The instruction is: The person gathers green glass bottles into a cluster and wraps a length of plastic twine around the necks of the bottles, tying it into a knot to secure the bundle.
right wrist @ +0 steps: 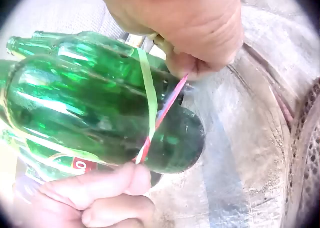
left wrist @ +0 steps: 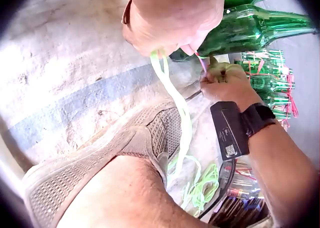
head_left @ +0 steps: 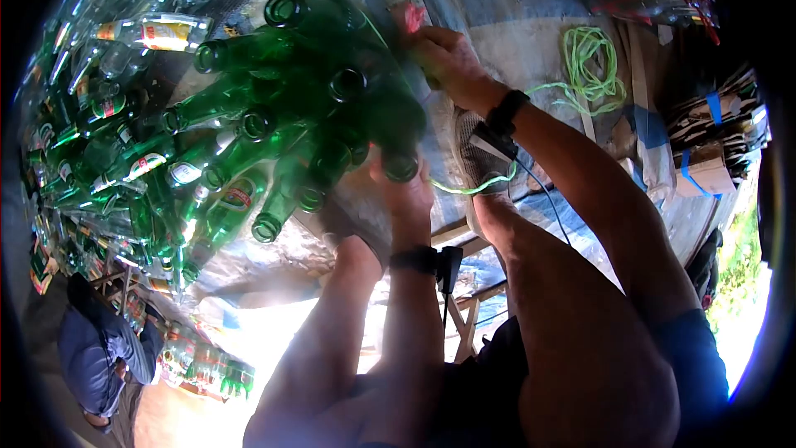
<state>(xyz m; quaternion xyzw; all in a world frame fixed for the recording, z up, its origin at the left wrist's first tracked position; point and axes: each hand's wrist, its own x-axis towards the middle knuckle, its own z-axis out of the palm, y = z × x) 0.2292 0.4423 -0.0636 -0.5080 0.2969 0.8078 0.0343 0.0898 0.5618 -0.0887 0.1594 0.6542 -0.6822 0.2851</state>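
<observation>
A bundle of green bottles (head_left: 274, 91) stands in front of the person, necks toward the camera in the head view. Around its lower part runs a pale green strip (right wrist: 147, 83), with a pink strip (right wrist: 165, 113) crossing it at the bottles' side. The right hand (right wrist: 185, 28) pinches the pink strip's upper end. At its other end the left hand (right wrist: 110, 198) pinches the strips between thumb and finger. In the left wrist view, a pale green strip (left wrist: 175, 98) hangs from the left hand (left wrist: 175, 18), and the right hand (left wrist: 227, 83) is beyond.
Many loose bottles (head_left: 141, 166) are piled at left. A coil of green strip (head_left: 593, 70) lies on the ground at right, near stacked cardboard (head_left: 713, 116). The person's shoe (left wrist: 110, 153) is beside the bundle. Another person (head_left: 99, 357) is at lower left.
</observation>
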